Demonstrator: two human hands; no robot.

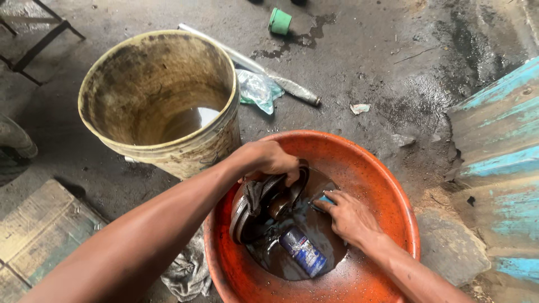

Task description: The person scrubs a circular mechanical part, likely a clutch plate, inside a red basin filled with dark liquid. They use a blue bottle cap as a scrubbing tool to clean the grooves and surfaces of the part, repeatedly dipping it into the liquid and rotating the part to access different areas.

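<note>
My left hand (pixel 268 159) grips a dark brown sandal (pixel 255 209) held on its edge inside an orange plastic basin (pixel 370 168). My right hand (pixel 349 216) is closed on a small blue object (pixel 324 200), perhaps a brush or sponge, pressed near the sandal. Dark dirty water (pixel 292 264) lies in the basin's bottom. A small blue and white packet (pixel 303 251) lies in that water just below my right hand.
A large dirty cream bucket (pixel 112 73) with a little water stands at the left, touching the basin. Behind it lie a pipe (pixel 292 87), a crumpled plastic bag (pixel 257 90) and a green cup (pixel 279 21). Blue painted planks (pixel 499 151) stand at right, a grey rag (pixel 185 272) below.
</note>
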